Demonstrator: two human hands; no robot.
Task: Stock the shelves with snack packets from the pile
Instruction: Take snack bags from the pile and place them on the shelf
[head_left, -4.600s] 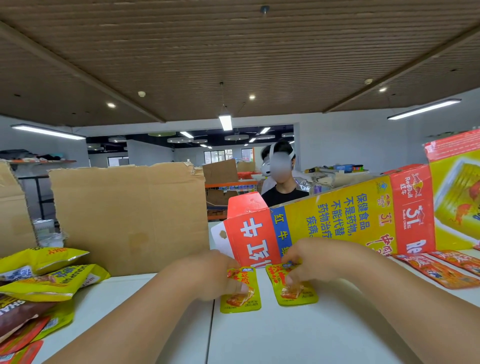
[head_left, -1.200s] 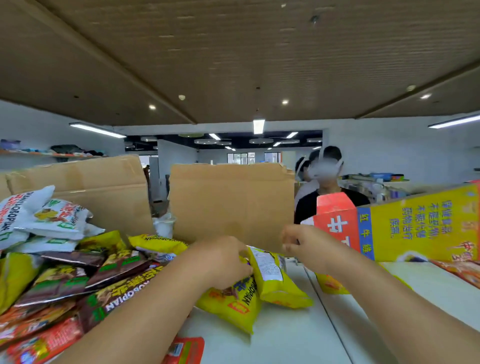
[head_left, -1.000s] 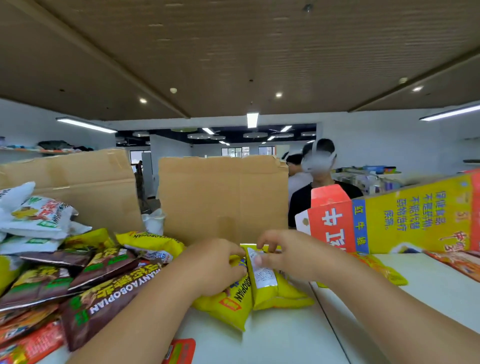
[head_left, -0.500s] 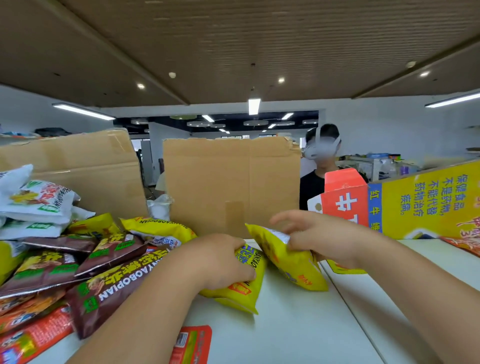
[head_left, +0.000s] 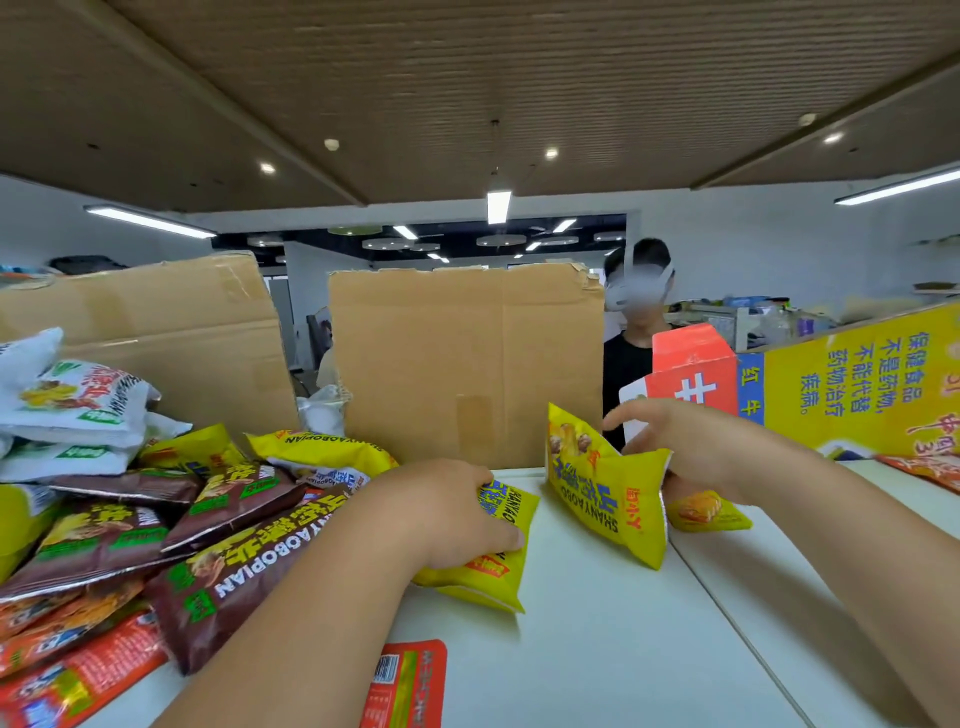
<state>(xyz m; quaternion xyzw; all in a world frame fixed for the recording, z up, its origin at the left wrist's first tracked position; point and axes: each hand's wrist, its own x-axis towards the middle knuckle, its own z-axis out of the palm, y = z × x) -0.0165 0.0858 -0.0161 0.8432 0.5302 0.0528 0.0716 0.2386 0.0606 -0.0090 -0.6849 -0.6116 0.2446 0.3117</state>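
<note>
Left hand: fingers curled down over the upper part of a yellow snack packet, gripping it. This packet lies on the white table, at the right edge of the pile of snack packets.

Right hand: thumb and fingers pinch the right-hand edge of a second yellow snack packet. This packet stands tilted, printed face toward the camera, just right of the first one. Its lower corner appears to touch the table, but contact cannot be confirmed from this angle.

Pile: occupies the left part of the table. It contains brown packets, white packets on top at the far left, further yellow packets and orange-red packets at the near edge.

Other items:
- A small yellow sachet lies flat on the table, under the right hand.
- A red flat packet lies at the near edge, beside the left forearm.
- Two upright cardboard panels stand behind the table.
- A yellow and red printed carton lies on its side to the right.
- A person in a black shirt stands behind the panels.
</note>
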